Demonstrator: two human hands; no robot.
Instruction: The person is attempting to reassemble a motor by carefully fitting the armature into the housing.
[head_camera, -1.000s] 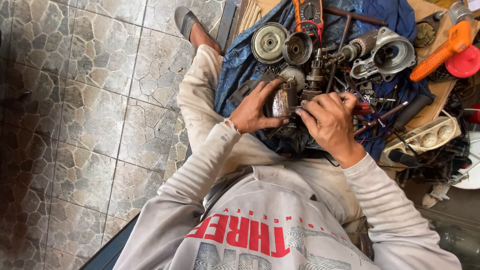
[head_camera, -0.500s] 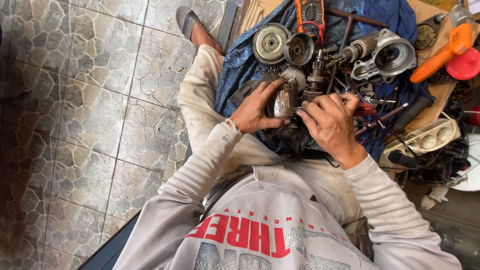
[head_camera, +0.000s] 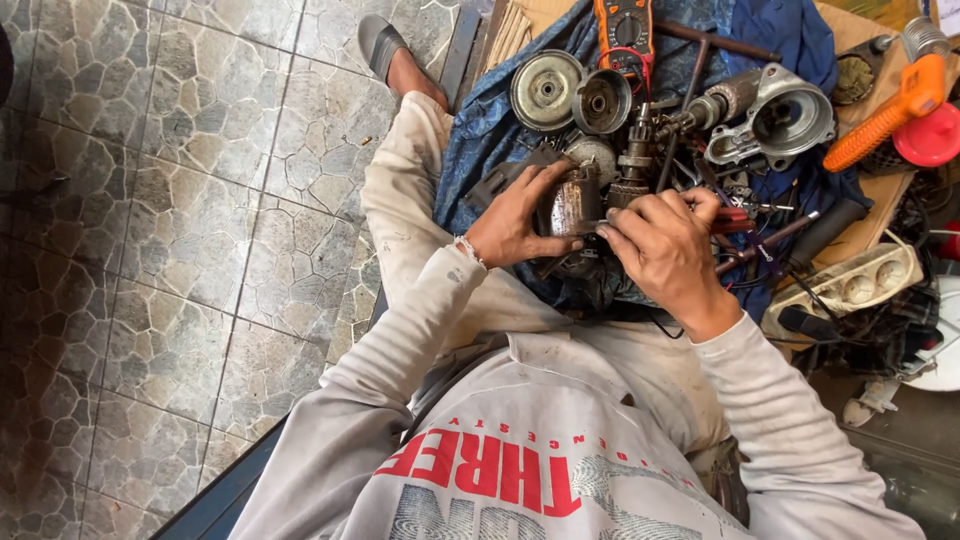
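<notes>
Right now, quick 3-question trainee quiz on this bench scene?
1. True or false: the left hand grips the dark metal cylinder.
2. What lies on the blue cloth above the hands? A) two round metal discs B) a hammer C) a paint can
3. What colour is the meter at the top edge?

Key: 1 true. 2 A, the discs. 3 orange.

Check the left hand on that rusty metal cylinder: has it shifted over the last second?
No. The left hand stays wrapped on the rusty cylinder, the same gap below the round pulley on the blue cloth.
</notes>
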